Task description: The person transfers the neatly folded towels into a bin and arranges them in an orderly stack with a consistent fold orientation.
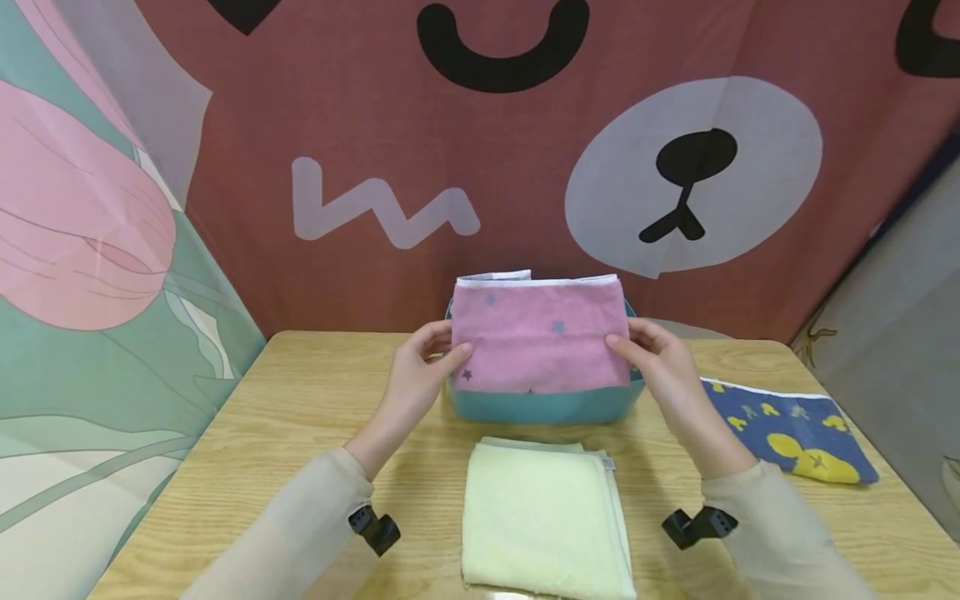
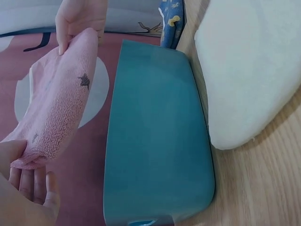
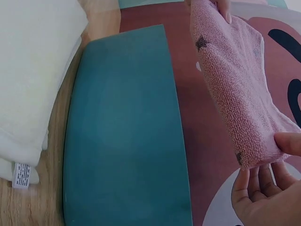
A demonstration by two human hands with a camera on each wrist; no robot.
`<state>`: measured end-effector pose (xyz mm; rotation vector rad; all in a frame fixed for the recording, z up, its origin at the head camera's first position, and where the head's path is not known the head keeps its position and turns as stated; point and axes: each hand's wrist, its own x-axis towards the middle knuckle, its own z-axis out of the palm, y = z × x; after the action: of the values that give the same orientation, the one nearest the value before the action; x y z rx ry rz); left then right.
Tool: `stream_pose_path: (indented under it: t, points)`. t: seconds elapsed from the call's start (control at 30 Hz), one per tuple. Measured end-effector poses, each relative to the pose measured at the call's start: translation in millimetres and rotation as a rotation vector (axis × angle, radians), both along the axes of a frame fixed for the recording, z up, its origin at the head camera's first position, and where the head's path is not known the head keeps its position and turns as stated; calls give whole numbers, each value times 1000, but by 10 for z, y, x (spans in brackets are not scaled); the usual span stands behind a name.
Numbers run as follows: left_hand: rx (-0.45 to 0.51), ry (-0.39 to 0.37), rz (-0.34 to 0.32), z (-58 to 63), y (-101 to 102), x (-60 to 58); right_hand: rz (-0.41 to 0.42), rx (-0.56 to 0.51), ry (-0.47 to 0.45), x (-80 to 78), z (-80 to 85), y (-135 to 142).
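A folded pink towel (image 1: 536, 333) with small grey stars and a white edge is held up between both hands, above and in front of a teal bin (image 1: 547, 406). My left hand (image 1: 422, 360) pinches its left side, thumb on the near face and fingers behind. On the opposite side my right hand (image 1: 663, 362) grips it the same way. Both wrist views show the towel (image 2: 61, 99) apart from the bin (image 3: 127, 127), over its rim. The inside of the bin is hidden behind the towel in the head view.
A folded pale yellow towel (image 1: 543, 521) with a small tag lies in front of the bin on the wooden table (image 1: 300, 417). To the right lies a folded blue towel (image 1: 795, 429) with yellow figures. A printed curtain (image 1: 375, 275) hangs close behind the table.
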<state>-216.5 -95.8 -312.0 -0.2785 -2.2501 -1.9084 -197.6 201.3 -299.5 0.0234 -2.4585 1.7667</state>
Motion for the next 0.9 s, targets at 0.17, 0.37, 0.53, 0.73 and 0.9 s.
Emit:
stream_pose_path:
  t: [0.17, 0.37, 0.53, 0.73, 0.9]
  points:
    - [1, -16, 9, -8, 36, -84, -18, 30, -1, -70, -13, 20]
    - [8, -19, 19, -36, 59, -194, -20, 60, -15, -148, -25, 26]
    - [15, -24, 41, -74, 96, -266, -11, 81, -18, -228, -37, 28]
    - [5, -41, 48, -131, 155, -338, -27, 87, -39, -329, -84, 47]
    - [-27, -38, 65, -162, 205, -400, -40, 79, -72, -410, -110, 53]
